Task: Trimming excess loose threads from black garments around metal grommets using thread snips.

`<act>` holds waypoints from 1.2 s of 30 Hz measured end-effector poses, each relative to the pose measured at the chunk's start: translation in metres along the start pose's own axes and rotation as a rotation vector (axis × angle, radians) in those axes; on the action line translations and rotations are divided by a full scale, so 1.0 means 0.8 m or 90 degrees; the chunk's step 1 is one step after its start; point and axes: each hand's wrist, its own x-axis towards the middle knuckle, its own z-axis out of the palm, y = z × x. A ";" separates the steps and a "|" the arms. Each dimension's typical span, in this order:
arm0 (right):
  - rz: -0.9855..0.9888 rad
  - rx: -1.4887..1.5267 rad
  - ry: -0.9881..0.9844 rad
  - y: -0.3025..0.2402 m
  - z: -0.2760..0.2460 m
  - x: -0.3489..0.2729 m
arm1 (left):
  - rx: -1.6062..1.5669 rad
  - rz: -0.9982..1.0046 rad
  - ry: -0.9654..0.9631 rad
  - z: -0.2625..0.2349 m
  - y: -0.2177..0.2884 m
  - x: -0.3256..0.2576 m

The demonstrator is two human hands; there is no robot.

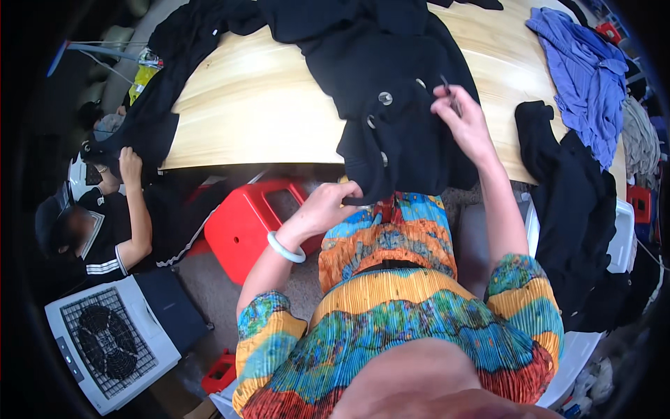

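A black garment (pixel 408 56) with several shiny round buttons (pixel 385 98) lies over the table's near edge and hangs down toward my lap. My left hand (pixel 326 206), with a pale bangle (pixel 286 249) at its wrist, pinches the garment's lower left edge. Above the right side of the cloth, my right hand (pixel 463 122) is closed on a small dark tool (pixel 447 87) whose narrow tip points up and away. It looks like thread snips, though the fingers cover most of it.
The wooden table (pixel 258 105) carries another black garment (pixel 551 146) and blue-violet clothing (pixel 579 70) at right. At left, a person (pixel 105 223) handles black cloth (pixel 157 105). A red stool (pixel 255 223) and a boxy fan (pixel 108 335) stand below.
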 end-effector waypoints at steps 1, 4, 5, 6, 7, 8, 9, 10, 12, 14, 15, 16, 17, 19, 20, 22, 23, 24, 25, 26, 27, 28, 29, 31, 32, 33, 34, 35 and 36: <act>-0.007 -0.106 0.043 -0.010 0.003 0.009 | -0.034 -0.022 -0.020 -0.005 0.003 -0.006; -0.005 -0.346 0.046 -0.010 0.009 0.027 | -0.207 -0.097 0.012 -0.023 0.001 0.017; 0.009 -0.380 0.033 0.001 0.010 0.030 | -0.215 -0.100 0.061 -0.033 0.016 0.032; 0.036 -0.389 0.010 0.009 0.020 0.031 | -0.304 -0.081 0.119 -0.039 0.000 0.043; 0.041 -0.363 -0.024 0.022 0.026 0.029 | -0.320 -0.077 0.175 -0.045 -0.001 0.054; 0.033 -0.351 -0.024 0.036 0.033 0.025 | -0.337 -0.073 0.231 -0.051 -0.003 0.064; -0.024 -0.290 -0.001 0.045 0.039 0.018 | -0.300 -0.086 0.277 -0.057 -0.017 0.074; -0.056 -0.263 0.014 0.037 0.039 0.007 | -0.297 -0.083 0.282 -0.060 -0.028 0.084; -0.155 -0.198 0.059 0.017 0.032 -0.017 | 0.035 0.059 0.372 -0.058 -0.041 0.104; -0.200 -0.130 0.048 -0.019 0.028 -0.041 | 0.190 0.119 0.321 -0.055 -0.027 0.113; -0.224 -0.123 0.030 -0.034 0.025 -0.051 | 0.223 0.146 0.282 -0.053 -0.022 0.119; -0.297 -0.166 0.019 -0.051 0.023 -0.059 | 0.253 0.135 0.265 -0.049 -0.020 0.124; -0.297 -0.175 -0.028 -0.067 0.021 -0.070 | 0.294 0.150 0.251 -0.046 -0.017 0.131; -0.409 -0.164 -0.060 -0.089 0.017 -0.091 | 0.353 0.188 0.194 -0.039 -0.008 0.141; -0.421 -0.171 -0.076 -0.095 0.014 -0.100 | 0.360 0.122 0.184 -0.033 -0.006 0.148; -0.428 -0.144 -0.041 -0.105 0.004 -0.110 | 0.379 0.086 0.176 -0.030 -0.006 0.156; -0.402 -0.117 -0.029 -0.108 -0.002 -0.112 | 0.400 0.044 0.169 -0.030 -0.007 0.159; -0.379 -0.119 -0.030 -0.115 -0.011 -0.113 | 0.420 0.042 0.183 -0.034 -0.018 0.159; -0.357 -0.131 0.002 -0.112 -0.018 -0.113 | 0.433 0.071 0.152 -0.038 -0.026 0.158; -0.316 -0.112 0.040 -0.110 -0.025 -0.113 | 0.445 0.099 0.121 -0.042 -0.034 0.155; -0.260 -0.061 0.107 -0.103 -0.032 -0.112 | 0.449 0.129 0.134 -0.042 -0.037 0.151; -0.254 0.008 0.195 -0.092 -0.037 -0.107 | 0.453 0.134 0.137 -0.045 -0.040 0.152; -0.209 0.012 0.251 -0.088 -0.048 -0.104 | 0.457 0.145 0.148 -0.049 -0.041 0.153; -0.110 0.164 0.263 -0.083 -0.053 -0.099 | 0.470 0.155 0.198 -0.053 -0.046 0.156; -0.109 0.147 0.249 -0.079 -0.058 -0.096 | 0.514 0.179 0.224 -0.052 -0.054 0.158; -0.112 0.170 0.237 -0.082 -0.057 -0.097 | 0.512 0.177 0.243 -0.048 -0.048 0.156; -0.115 0.155 0.221 -0.081 -0.058 -0.096 | 0.475 0.143 0.245 -0.052 -0.042 0.159; -0.127 0.124 0.210 -0.080 -0.059 -0.094 | 0.376 0.158 0.314 -0.063 -0.035 0.164; -0.132 0.134 0.200 -0.082 -0.059 -0.093 | 0.274 0.174 0.379 -0.076 -0.019 0.167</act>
